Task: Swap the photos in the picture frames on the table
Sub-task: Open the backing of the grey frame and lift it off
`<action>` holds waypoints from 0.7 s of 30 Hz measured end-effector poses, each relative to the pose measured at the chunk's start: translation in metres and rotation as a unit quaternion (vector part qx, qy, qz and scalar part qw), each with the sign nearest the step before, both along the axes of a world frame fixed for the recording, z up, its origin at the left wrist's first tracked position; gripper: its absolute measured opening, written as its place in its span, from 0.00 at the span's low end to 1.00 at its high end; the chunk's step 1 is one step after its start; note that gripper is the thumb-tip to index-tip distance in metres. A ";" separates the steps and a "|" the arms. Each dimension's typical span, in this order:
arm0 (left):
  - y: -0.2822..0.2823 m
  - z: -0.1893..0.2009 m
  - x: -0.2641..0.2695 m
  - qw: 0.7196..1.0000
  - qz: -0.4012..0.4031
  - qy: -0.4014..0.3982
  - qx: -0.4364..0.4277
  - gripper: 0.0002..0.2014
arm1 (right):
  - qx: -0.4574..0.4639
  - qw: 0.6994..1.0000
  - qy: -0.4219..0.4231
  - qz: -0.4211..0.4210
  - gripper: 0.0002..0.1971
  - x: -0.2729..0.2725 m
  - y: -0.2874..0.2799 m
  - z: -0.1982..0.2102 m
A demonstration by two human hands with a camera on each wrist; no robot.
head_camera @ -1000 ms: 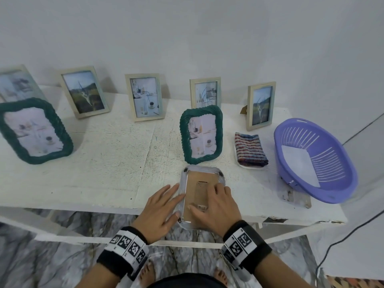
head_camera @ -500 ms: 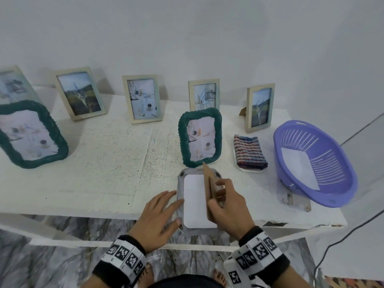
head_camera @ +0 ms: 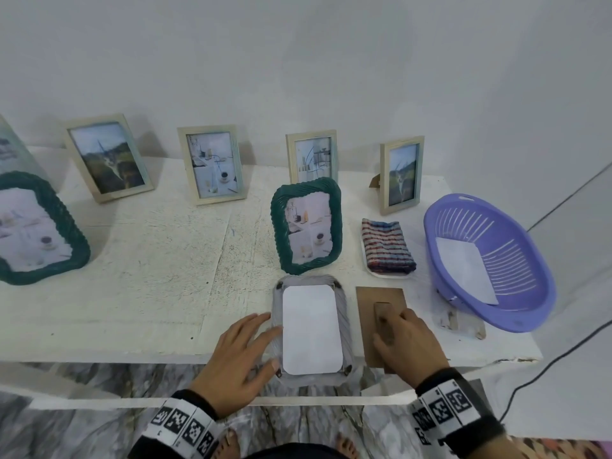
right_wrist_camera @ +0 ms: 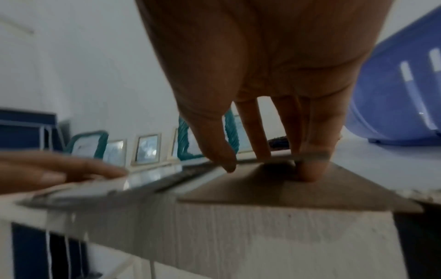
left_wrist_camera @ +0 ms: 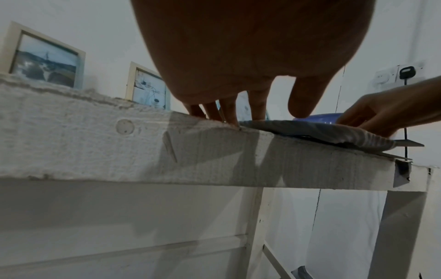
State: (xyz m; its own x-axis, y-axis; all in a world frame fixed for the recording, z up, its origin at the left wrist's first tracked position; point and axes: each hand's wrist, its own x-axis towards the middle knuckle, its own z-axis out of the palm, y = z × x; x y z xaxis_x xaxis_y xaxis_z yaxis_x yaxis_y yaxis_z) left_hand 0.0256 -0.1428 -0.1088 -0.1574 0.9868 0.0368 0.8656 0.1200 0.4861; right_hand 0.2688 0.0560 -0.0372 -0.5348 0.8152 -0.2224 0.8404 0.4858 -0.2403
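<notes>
A grey picture frame [head_camera: 346, 323] lies face down at the table's front edge, its back uncovered, with the white back of a photo [head_camera: 311, 329] showing inside. My left hand [head_camera: 270, 346] rests with straight fingers on the frame's left rim. To the right of the frame lies the brown backing board [head_camera: 381, 299] flat on the table. My right hand [head_camera: 390, 329] pinches its fold-out stand [right_wrist_camera: 310, 155] between the fingers. A green woven frame [head_camera: 306, 226] with a photo stands just behind the grey one.
A purple basket [head_camera: 543, 286] holding a white sheet [head_camera: 463, 266] sits at the right, with a striped cloth [head_camera: 387, 250] beside it. Several beige frames [head_camera: 212, 164] stand along the wall, and a large green frame [head_camera: 33, 226] at the far left. The white table [head_camera: 149, 276] ends just under my hands.
My right hand lifted the backing board off the grey frame, swung it right and laid it flat beside the frame. The photo's white back is now uncovered. My left hand stayed on the rim.
</notes>
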 end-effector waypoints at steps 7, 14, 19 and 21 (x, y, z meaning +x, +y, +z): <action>0.023 0.044 -0.015 0.982 0.091 -0.164 0.012 0.29 | 0.030 0.998 0.051 0.002 0.17 -0.033 0.023 0.024; 0.119 0.094 -0.060 0.883 0.237 -0.404 0.039 0.27 | -0.123 0.941 0.311 -0.053 0.26 -0.113 0.086 0.042; 0.167 0.101 -0.079 0.828 0.247 -0.503 -0.028 0.31 | -0.129 0.947 0.292 -0.040 0.21 -0.134 0.103 0.029; 0.178 0.095 -0.083 0.801 0.227 -0.551 -0.051 0.36 | -0.126 0.945 0.300 -0.033 0.18 -0.139 0.105 0.025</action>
State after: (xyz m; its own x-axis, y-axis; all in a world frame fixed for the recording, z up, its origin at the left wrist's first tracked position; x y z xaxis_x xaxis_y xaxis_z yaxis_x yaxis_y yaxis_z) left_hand -0.0572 0.0355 -0.0141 -0.3828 0.8072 -0.4493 -0.2281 0.3887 0.8927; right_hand 0.1301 0.1615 -0.0121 -0.5765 0.8125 -0.0870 0.5420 0.3006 -0.7848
